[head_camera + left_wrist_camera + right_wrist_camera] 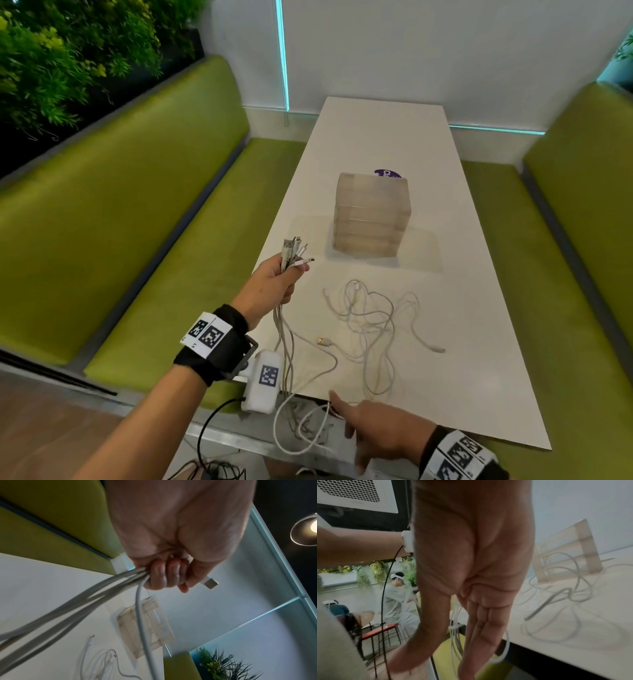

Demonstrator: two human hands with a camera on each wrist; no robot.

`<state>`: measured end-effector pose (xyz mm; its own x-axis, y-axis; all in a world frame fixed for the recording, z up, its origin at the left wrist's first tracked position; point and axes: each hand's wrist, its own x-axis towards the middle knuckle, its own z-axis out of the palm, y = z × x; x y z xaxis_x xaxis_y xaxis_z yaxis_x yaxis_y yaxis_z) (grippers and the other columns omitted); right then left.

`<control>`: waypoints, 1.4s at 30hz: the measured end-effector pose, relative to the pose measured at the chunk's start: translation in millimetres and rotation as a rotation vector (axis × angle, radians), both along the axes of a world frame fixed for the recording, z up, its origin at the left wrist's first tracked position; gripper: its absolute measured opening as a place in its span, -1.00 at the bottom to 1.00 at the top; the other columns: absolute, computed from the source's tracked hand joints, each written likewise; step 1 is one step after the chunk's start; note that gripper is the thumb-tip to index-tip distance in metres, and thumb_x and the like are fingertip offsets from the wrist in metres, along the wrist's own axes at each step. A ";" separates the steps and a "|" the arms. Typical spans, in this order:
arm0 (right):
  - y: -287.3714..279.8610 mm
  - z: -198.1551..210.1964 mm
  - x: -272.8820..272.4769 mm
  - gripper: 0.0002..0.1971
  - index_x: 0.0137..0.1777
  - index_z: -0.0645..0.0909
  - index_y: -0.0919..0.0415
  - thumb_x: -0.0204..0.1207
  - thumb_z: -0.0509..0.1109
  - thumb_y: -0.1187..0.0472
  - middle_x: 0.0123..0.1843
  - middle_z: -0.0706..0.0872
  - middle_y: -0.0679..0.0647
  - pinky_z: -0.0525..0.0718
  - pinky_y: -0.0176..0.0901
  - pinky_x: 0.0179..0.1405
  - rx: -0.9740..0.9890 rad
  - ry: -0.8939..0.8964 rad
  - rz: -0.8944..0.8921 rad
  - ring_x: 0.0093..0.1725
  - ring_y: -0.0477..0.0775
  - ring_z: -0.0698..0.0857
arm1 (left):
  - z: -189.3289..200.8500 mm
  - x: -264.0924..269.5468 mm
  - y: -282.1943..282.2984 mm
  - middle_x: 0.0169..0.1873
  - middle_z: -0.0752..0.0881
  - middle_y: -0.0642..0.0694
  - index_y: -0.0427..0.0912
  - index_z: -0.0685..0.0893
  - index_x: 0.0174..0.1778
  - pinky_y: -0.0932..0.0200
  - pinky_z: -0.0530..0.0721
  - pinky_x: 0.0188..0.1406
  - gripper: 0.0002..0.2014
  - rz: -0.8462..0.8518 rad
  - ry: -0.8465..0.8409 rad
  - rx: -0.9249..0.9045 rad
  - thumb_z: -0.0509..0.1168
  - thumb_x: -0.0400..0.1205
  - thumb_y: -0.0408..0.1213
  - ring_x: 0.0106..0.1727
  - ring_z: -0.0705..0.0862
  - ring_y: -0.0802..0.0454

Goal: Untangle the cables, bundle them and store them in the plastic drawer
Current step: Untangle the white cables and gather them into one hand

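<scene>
A: Cables (373, 318) — partly sorted. Several gathered by their plug ends in the left hand (274, 284), fist closed round them, plugs (296, 251) fanned out above the knuckles.

B: Held high for a reason?

A: Likely to let the lengths hang straight under their own weight, so knots fall out. Gripped near the plugs, probably to keep the ends lined up for bundling. From the fist, down past the near-left corner of the counter (383, 144) and looping below its edge.

B: And the right hand (380, 428)?

A: Flat, fingers straight and together, holding nothing. Low at the near edge of the counter, just beside the hanging loops (301, 431). Touching them or not: cannot tell, too blurred in the wrist view. Looks placed to run down the hanging strands or catch the tails.

B: Rest of the tangle?

A: Loose on the counter, nearer than the drawer (371, 216), between it and the right hand. One plug (323, 341) lying on the near-left side of that heap, another white end (438, 349) off to its right.

B: Drawer itself?

A: Translucent stack, mid-counter, beyond the left fist and to its right, well apart from the right hand. Appears shut. Storing a long way off yet, judging by the heap.
</scene>
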<state>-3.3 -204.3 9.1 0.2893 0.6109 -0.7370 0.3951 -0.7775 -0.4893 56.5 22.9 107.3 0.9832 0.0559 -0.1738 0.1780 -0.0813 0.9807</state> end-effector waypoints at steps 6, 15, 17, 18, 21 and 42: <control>-15.1 25.8 17.9 -0.60 0.31 0.53 0.01 0.47 0.44 0.13 0.15 0.75 0.02 0.55 -0.16 0.03 0.109 -0.203 -0.133 0.12 0.05 0.68 | 0.8 -3.5 0.3 -0.56 0.29 0.07 -0.30 0.58 -0.02 0.26 0.22 -0.54 -0.85 -0.010 -0.007 -0.034 0.13 0.74 -0.33 -0.55 0.22 0.14; 16.5 22.1 35.3 -0.53 0.53 0.35 -0.07 0.64 0.24 0.23 0.39 0.60 -0.07 0.60 -0.33 0.16 0.458 -0.129 -0.196 0.16 -0.18 0.63 | -0.5 -3.5 -11.9 -0.60 0.28 0.10 -0.27 0.57 -0.06 0.30 0.24 -0.58 -0.83 -0.053 0.003 -0.056 0.10 0.75 -0.33 -0.58 0.21 0.15; 18.3 17.3 43.9 -0.53 0.49 0.41 -0.01 0.62 0.18 0.34 0.28 0.68 -0.01 0.56 -0.49 -0.09 0.448 -0.151 -0.269 -0.08 -0.24 0.65 | -0.6 -4.6 -10.5 -0.58 0.27 0.09 -0.27 0.57 -0.06 0.30 0.23 -0.58 -0.83 -0.048 0.008 -0.056 0.10 0.75 -0.33 -0.58 0.21 0.15; 17.9 13.6 50.5 -0.54 0.47 0.44 0.01 0.61 0.18 0.36 0.25 0.68 0.01 0.54 -0.50 -0.12 0.435 -0.207 -0.338 -0.10 -0.22 0.63 | -1.2 -5.1 -9.3 -0.58 0.27 0.08 -0.27 0.57 -0.06 0.30 0.23 -0.58 -0.82 -0.041 0.008 -0.058 0.10 0.75 -0.33 -0.58 0.21 0.15; 14.4 -2.4 69.7 -0.59 0.43 0.46 0.08 0.58 0.25 0.31 0.29 0.60 0.08 0.54 -0.24 0.12 0.246 -0.420 -0.397 0.17 0.02 0.60 | -3.4 -6.7 -7.0 -0.57 0.27 0.08 -0.26 0.57 -0.07 0.30 0.22 -0.58 -0.82 -0.017 0.010 -0.060 0.10 0.75 -0.33 -0.58 0.21 0.15; 33.8 74.9 62.4 -0.91 -0.02 0.68 0.03 0.57 0.35 0.20 -0.26 0.79 0.01 0.59 -0.10 -0.13 0.888 -0.246 -0.788 -0.27 -0.14 0.64 | -21.4 -7.6 -28.3 -0.07 0.80 -0.30 -0.35 0.58 -0.03 0.12 0.75 -0.12 -0.77 0.085 0.066 -0.419 0.06 0.76 -0.32 -0.14 0.81 -0.07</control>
<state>59.1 -170.5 84.0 0.8830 0.4688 -0.0236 0.1222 -0.2780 -0.9528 48.9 -5.4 85.9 0.9640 0.0473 -0.2615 0.2307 0.3393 0.9119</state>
